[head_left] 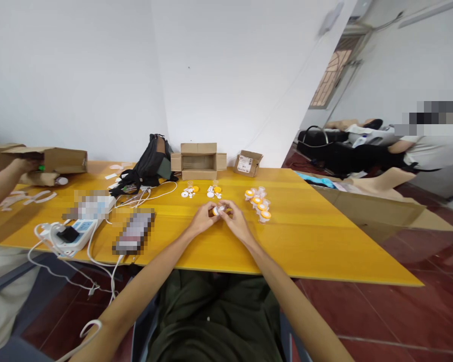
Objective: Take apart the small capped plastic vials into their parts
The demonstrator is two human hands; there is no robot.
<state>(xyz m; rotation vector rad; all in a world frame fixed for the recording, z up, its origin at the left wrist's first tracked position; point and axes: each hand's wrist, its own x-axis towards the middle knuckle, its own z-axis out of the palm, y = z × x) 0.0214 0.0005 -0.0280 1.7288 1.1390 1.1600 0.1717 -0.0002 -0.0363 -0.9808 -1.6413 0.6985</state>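
Note:
My left hand (204, 217) and my right hand (231, 219) meet over the yellow table, fingers closed around one small part with an orange-and-white lid (216, 211). Fingers cover most of it, so its full shape is hidden. To the right of my hands stand several small clear cups with orange-and-white lids (261, 206). Beyond my hands lie two small groups of loose parts: white discs (184, 194), orange rings (218, 190) and clear pieces.
An open cardboard box (199, 175) and a smaller box (246, 164) stand by the wall, beside a black bag (151, 161). Left are a phone (134, 234) and a power strip (81, 234) with cables. Another person's arm (2, 183) reaches into a box (66, 158).

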